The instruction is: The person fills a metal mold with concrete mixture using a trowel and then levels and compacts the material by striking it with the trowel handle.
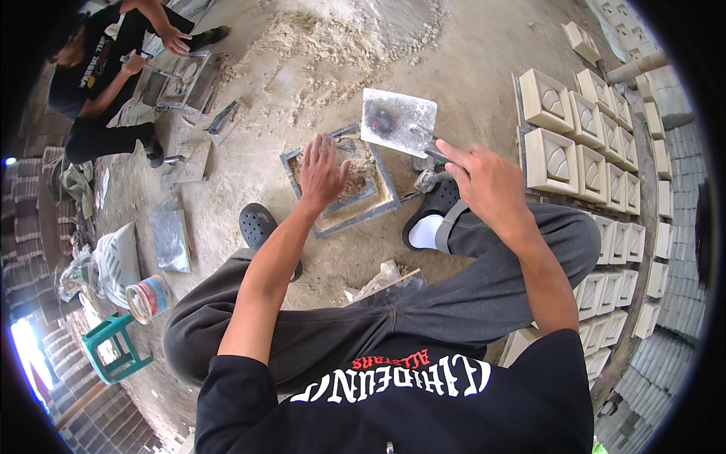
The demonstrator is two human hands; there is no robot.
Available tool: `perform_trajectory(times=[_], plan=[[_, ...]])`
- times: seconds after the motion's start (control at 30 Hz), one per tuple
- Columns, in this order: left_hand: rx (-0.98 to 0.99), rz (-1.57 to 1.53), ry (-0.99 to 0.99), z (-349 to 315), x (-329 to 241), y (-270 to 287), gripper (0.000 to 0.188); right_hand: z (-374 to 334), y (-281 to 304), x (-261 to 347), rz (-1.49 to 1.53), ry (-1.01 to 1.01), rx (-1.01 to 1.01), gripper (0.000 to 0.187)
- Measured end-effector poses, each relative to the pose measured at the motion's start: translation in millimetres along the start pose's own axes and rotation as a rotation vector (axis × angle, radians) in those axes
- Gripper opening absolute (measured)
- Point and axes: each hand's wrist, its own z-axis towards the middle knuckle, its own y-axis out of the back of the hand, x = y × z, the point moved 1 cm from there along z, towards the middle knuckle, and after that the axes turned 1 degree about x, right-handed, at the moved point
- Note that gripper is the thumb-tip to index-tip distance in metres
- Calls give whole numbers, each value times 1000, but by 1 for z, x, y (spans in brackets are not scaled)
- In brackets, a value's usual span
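My right hand [488, 185] is closed round the handle of a square-bladed trowel [398, 121]. Its pale, dusty blade has a dark patch and hangs over the far right corner of a square metal mould [355, 220]. Over the mould's left side lies my left hand [324, 170], fingers stretched out flat and holding nothing. Pale sandy mix [367, 165] fills part of the mould around an inner frame. Whether my left palm presses on the mix or hovers just above it, I cannot tell.
Rows of cream moulded blocks [550, 160] stand at right. A co-worker [98, 83] handles another mould [185, 83] at far left. Loose sand [302, 53] lies beyond. A green stool [113, 348], a bucket [149, 299], a white sack [117, 261] and a flat plate [169, 238] are at left.
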Motion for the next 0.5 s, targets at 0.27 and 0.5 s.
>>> perform_trajectory(times=[0.27,0.5], plan=[[129,-157,-273,-15,-18,0,80,-2,4,-1,62,9,8,35],[91,-123,-203,-38,5,3,73,-5,6,-3,45,30,15,33]])
